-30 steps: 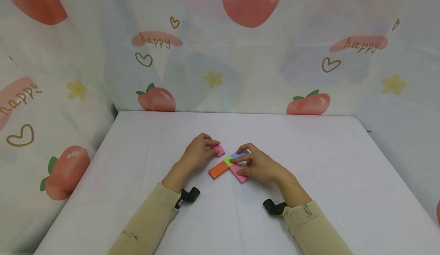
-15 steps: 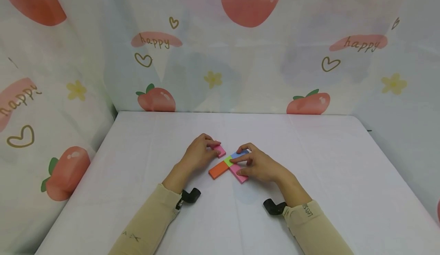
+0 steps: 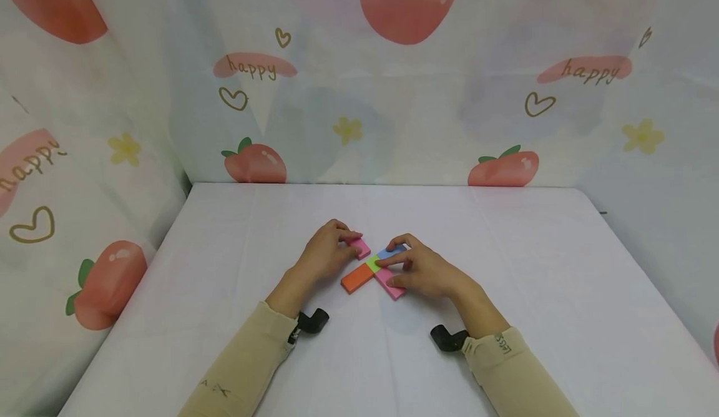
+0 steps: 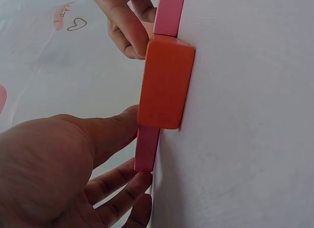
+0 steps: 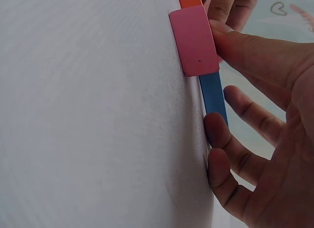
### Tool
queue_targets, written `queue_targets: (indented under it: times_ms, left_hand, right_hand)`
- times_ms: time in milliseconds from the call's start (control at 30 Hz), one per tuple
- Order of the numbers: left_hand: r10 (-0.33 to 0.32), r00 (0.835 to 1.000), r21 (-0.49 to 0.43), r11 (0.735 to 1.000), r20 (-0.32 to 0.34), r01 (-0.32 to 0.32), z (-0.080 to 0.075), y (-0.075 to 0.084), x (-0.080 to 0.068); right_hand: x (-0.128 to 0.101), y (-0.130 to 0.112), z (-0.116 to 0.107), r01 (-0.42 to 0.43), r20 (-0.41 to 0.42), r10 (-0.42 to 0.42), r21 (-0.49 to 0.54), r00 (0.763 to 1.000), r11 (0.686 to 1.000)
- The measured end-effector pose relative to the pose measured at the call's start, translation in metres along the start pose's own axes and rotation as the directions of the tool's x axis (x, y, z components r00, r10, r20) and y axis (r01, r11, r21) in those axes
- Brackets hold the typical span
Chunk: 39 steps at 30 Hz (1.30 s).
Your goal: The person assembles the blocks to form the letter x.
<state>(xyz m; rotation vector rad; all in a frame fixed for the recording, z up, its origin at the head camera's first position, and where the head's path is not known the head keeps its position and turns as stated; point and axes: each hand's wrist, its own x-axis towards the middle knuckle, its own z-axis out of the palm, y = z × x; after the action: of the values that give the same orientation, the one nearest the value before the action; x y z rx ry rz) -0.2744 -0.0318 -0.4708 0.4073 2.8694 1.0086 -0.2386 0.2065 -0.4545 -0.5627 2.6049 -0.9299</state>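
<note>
Flat coloured blocks are being fitted into a cross on the table [image 3: 505, 267], near the middle and slightly toward the near edge. The left hand [image 3: 326, 253] pinches the far-left pink block [image 3: 360, 246] between thumb and curled fingers. The right hand [image 3: 422, 271] is curled over the blue block [image 3: 391, 252] and the near pink block [image 3: 389, 283], thumb on the pink one, fingertips at the blue one's far edge. The orange block [image 3: 357, 278] lies untouched, touching the green square [image 3: 373, 263] at the centre.

Judgement on the step: the far-left pink block appears close to seated against the green square. It would best be slid flat along the cloth, not lifted, with its long edges kept in line with the near pink block. The right hand's light downward pressure should be kept, so that the seated blocks are not shoved out of square. Any gap at the joint cannot be told from these views.

Surface: a white cloth, smooth, faintly creased. Room: curtain walls [image 3: 140, 123] on three sides, printed with peaches, hearts, yellow flowers and the word "happy". Beige sleeves [image 3: 247, 361] are worn, with black wrist mounts [image 3: 311, 320].
</note>
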Motion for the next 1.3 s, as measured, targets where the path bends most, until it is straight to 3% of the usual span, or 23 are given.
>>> queue_targets:
  times_ms: [600, 1300]
  left_hand:
    - [0.038, 0.999, -0.002, 0.999, 0.023, -0.038, 0.0026, 0.0054, -0.0016]
    - [0.021, 0.999, 0.000, 1.000, 0.041, -0.021, 0.0010, 0.0099, -0.0034]
  right_hand:
    - [-0.0005, 0.0000, -0.0017, 0.018, -0.007, -0.018, 0.014, 1.000, 1.000]
    - [-0.0005, 0.0005, -0.0009, 0.023, -0.009, -0.023, 0.015, 1.000, 1.000]
